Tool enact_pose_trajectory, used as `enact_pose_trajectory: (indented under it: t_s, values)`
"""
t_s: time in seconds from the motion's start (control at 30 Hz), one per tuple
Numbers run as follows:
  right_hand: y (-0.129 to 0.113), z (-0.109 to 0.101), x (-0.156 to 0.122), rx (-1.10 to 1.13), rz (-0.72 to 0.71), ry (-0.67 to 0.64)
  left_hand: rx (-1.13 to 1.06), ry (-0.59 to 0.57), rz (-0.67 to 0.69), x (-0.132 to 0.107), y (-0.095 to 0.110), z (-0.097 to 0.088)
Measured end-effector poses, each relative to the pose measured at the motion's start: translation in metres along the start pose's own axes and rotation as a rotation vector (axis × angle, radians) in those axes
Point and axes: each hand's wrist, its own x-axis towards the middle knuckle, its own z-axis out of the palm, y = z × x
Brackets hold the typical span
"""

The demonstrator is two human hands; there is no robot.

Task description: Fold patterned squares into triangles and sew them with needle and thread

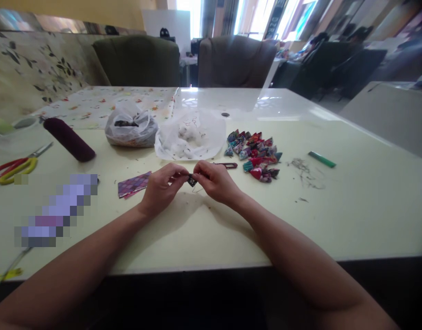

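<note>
Near the front of the counter (362,220), a small cloth piece (191,181) sits between the left hand (164,185) and the right hand (216,181). Just left of the hands I see overlapping cloth strips (133,184); farther left, a blurred object (59,206), with scissors (27,160) behind it and a padded cylinder (69,140) right of the scissors. Thread snips (230,165) lie just behind the right hand. Behind the hands, a plastic bag (130,137) stands left of a spread sheet (214,137), which has stuffing (190,132) on it. Right of that sheet is a pile of cloth bundles (254,153), then loose threads (302,167), then a slim stick (323,159). Two chairs (137,59) stand beyond the counter's far edge.
</note>
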Motion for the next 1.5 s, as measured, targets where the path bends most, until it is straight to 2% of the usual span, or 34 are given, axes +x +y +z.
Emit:
enact_pose_trajectory:
  t_s: [0.6,1.03,1.13,1.3,1.5]
  values:
    - [-0.0008,0.0009,-0.0001,0.028,-0.008,0.015,0.018,-0.005,0.002,-0.0013,-0.0024,0.0008]
    - [-0.0012,0.0007,-0.0009,0.019,-0.025,-0.025,0.088,-0.066,0.007,0.0049,0.0031,-0.0033]
    - [-0.0026,0.0007,-0.0012,0.005,-0.028,-0.031,-0.001,-0.084,-0.076,0.0044,0.0029,-0.0033]
    - [-0.0041,0.0008,-0.0016,-0.026,-0.054,-0.018,-0.266,-0.081,-0.308,0.0025,0.001,0.0004]
    - [-0.005,0.0015,-0.0027,-0.078,-0.056,0.001,-0.494,-0.12,-0.446,0.0039,0.0,0.0006]
